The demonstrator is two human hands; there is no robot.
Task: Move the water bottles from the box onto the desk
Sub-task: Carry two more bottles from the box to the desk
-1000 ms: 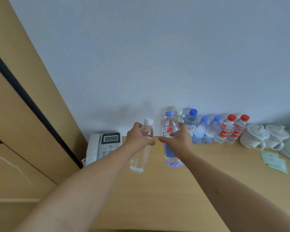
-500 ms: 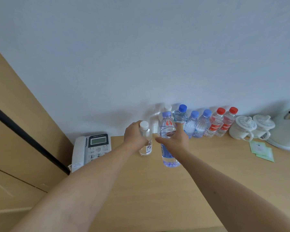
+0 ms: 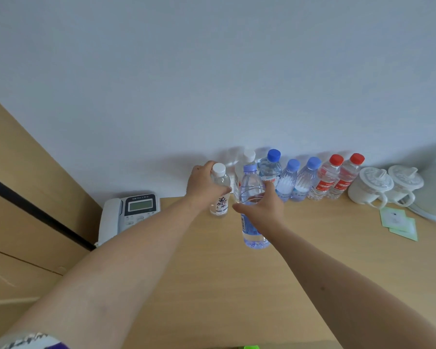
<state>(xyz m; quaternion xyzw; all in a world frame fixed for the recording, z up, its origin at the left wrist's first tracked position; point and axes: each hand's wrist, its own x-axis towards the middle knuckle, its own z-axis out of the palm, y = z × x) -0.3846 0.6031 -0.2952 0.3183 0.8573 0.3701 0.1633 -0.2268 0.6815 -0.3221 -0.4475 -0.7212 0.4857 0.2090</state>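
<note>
Nearest, both bare forearms stretch out over the wooden desk (image 3: 212, 285); the right hand (image 3: 261, 210) is wrapped round the middle of a tall blue-capped bottle (image 3: 252, 215), which appears to hang just above the desk, though I cannot tell whether its base touches; a little farther, the left hand (image 3: 203, 185) grips the shoulder of a small white-capped bottle (image 3: 220, 195), upright with its base on or almost on the wood; behind them a row of bottles (image 3: 310, 180) stands along the wall, with a phone (image 3: 129, 212) to the left and two lidded mugs (image 3: 383, 185) to the right; the box is not in view. The step looks like setting this pair down; next, the tall bottle likely needs lowering upright beside the row, then both grips letting go without nudging neighbours.
</note>
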